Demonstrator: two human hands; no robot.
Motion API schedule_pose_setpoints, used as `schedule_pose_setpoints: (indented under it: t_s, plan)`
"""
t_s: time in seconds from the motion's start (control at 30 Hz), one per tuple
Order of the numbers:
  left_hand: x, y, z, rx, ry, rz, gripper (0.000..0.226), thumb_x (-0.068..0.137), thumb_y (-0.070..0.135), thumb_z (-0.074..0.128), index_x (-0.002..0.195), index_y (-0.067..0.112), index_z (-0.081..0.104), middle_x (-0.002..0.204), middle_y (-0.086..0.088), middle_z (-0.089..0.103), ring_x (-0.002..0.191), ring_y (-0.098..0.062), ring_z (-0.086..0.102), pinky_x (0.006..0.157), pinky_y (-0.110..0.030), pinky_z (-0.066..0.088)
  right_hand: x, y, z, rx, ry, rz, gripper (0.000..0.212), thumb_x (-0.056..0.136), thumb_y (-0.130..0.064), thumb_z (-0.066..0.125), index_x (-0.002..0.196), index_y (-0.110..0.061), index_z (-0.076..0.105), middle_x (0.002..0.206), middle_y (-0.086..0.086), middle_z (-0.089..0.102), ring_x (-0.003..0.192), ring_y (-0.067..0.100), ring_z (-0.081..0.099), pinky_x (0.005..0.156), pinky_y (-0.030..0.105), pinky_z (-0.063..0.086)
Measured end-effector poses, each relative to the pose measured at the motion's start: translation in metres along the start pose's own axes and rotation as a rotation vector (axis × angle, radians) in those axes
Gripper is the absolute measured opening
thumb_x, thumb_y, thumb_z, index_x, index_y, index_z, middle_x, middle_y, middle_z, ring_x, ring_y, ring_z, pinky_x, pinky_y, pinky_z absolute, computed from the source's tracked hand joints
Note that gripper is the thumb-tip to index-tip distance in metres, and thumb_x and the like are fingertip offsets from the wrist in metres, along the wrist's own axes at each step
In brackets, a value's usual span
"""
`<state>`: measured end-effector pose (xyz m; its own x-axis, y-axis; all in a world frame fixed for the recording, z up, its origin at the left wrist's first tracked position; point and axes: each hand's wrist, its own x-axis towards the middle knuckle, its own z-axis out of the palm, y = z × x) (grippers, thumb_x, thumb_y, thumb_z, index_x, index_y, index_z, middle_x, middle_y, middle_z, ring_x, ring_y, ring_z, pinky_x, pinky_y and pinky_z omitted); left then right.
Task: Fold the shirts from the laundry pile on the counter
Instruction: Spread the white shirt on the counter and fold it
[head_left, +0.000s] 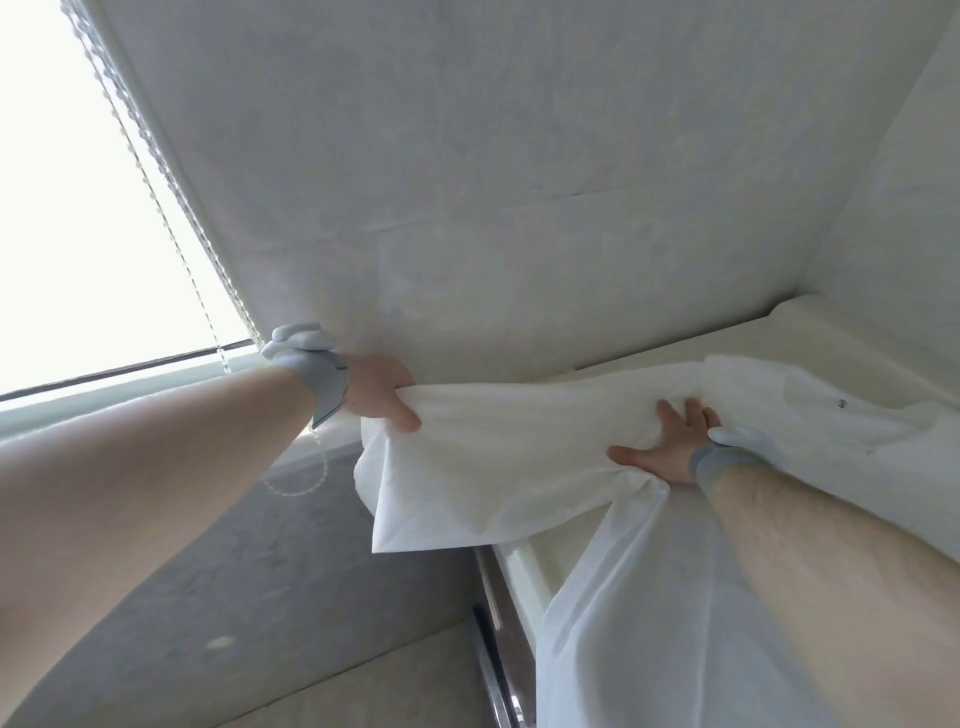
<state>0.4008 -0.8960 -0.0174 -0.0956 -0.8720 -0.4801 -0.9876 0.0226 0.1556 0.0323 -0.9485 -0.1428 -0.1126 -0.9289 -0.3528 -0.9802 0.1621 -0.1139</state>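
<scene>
Two bare hands are on one white shirt (498, 447); the left hand (382, 397) has its fingers curled round a bunched edge of the cloth, thumb on top, lifting that edge off the surface; the right hand (670, 449) lies flat with fingers spread straight, pressing the fabric down. Between the two hands the shirt stretches in a loose, creased band; below the left hand a corner of it hangs free over the edge; beyond the right hand more of it spreads toward the far corner, with a small dark mark on the cloth there; under the right forearm another fold drops down past the rim. Each wrist wears a grey band (330, 384) with a pale bulky piece attached. The shirt rests on a pale, glossy counter (737, 348) whose front rim shows just below the right hand's thumb; a white, faintly mottled wall (493, 182) rises behind both hands and meets a side wall beyond the right one. Left of the left hand is a bright window (78, 208) with a beaded cord (171, 218) hanging down it; a grey speckled surface (260, 545) lies beneath the left forearm.
</scene>
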Motion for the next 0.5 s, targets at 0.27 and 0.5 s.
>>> schedule_pose_setpoints:
  t_s: [0.27, 0.5]
  plan:
    - [-0.021, 0.025, -0.029, -0.034, 0.213, 0.043, 0.016, 0.079, 0.032, 0.065, 0.077, 0.016, 0.064, 0.071, 0.003, 0.064, 0.067, -0.015, 0.061, 0.055, -0.020, 0.042, -0.027, -0.012, -0.025, 0.187, 0.114, -0.012, 0.101, 0.068, -0.083, 0.049, 0.149, -0.027, 0.027, 0.158, 0.003, 0.026, 0.142, 0.029, 0.028, 0.114, 0.043, 0.024]
    - [-0.017, 0.112, -0.062, -0.409, 0.183, 0.151, 0.026, 0.080, 0.027, 0.069, 0.105, 0.028, 0.063, 0.091, 0.000, 0.068, 0.075, -0.015, 0.064, 0.065, -0.022, 0.051, -0.079, 0.009, -0.061, 0.862, 0.098, 0.018, 0.048, 0.092, -0.051, 0.048, 0.093, -0.006, 0.066, 0.087, 0.008, 0.069, 0.083, 0.028, 0.068, 0.076, 0.033, 0.047]
